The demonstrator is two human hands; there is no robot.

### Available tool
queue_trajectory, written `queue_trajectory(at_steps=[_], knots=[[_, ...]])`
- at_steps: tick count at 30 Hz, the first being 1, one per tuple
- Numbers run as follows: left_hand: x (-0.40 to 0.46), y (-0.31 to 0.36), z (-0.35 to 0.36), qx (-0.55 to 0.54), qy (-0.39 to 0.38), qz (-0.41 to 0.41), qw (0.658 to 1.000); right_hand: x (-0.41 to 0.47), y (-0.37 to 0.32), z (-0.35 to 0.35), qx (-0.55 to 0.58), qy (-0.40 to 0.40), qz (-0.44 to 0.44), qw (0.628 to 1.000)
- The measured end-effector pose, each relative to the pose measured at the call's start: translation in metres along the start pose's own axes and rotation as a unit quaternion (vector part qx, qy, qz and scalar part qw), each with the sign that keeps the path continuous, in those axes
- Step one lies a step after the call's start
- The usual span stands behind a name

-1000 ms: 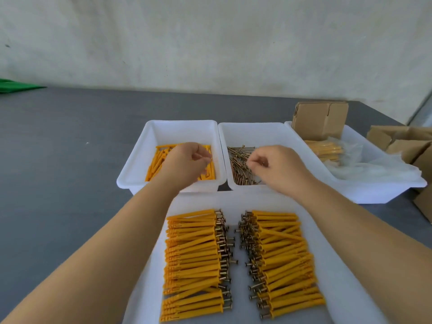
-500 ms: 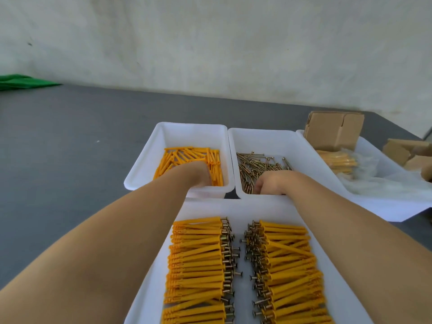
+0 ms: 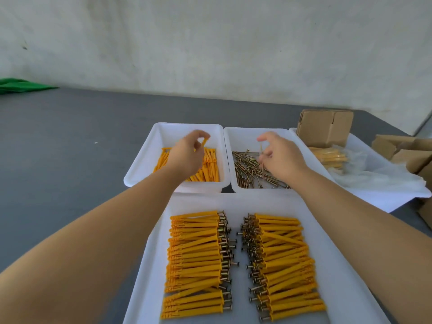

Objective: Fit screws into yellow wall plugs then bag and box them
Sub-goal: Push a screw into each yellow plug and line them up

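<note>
Above the centre of the frame, the left hand (image 3: 185, 155) pinches a single yellow wall plug (image 3: 204, 141) over the left white bin (image 3: 149, 164), which holds loose plugs (image 3: 209, 168). Just right of it, the right hand (image 3: 284, 157) pinches a thin screw (image 3: 261, 148) above the screw bin (image 3: 243, 137) and its pile of loose screws (image 3: 247, 170). Across the lower middle, a white tray (image 3: 332, 253) carries two rows of assembled plugs (image 3: 196, 263), screw heads facing inward. At upper right, a cardboard box (image 3: 325, 127) stands in a third bin (image 3: 397, 197) with bagged plugs (image 3: 330, 156).
</note>
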State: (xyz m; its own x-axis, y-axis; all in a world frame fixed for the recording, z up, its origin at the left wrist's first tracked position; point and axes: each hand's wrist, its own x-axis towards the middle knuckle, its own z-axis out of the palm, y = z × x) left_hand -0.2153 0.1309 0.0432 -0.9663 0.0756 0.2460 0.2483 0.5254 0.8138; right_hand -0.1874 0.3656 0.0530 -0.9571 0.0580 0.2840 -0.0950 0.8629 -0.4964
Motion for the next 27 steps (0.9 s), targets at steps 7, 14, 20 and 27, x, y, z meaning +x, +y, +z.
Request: queue_trajectory(at_steps=[7,14,20,27], knots=[[-0.049,0.038,-0.018,-0.208,0.057,0.021,0.976,-0.040,-0.019,-0.021,0.283,0.079,-0.035,0.955],[-0.098,0.029,0.010,-0.161,-0.050,0.036,0.985,-0.084,-0.035,-0.011,0.224,-0.023,-0.119,0.967],[-0.099,0.020,0.017,-0.082,-0.078,0.129,0.985,-0.093,-0.038,-0.008,0.156,-0.037,-0.151,0.975],[-0.096,0.015,0.020,-0.077,-0.064,0.136,0.986,-0.095,-0.035,-0.015,0.095,-0.002,-0.152,0.984]])
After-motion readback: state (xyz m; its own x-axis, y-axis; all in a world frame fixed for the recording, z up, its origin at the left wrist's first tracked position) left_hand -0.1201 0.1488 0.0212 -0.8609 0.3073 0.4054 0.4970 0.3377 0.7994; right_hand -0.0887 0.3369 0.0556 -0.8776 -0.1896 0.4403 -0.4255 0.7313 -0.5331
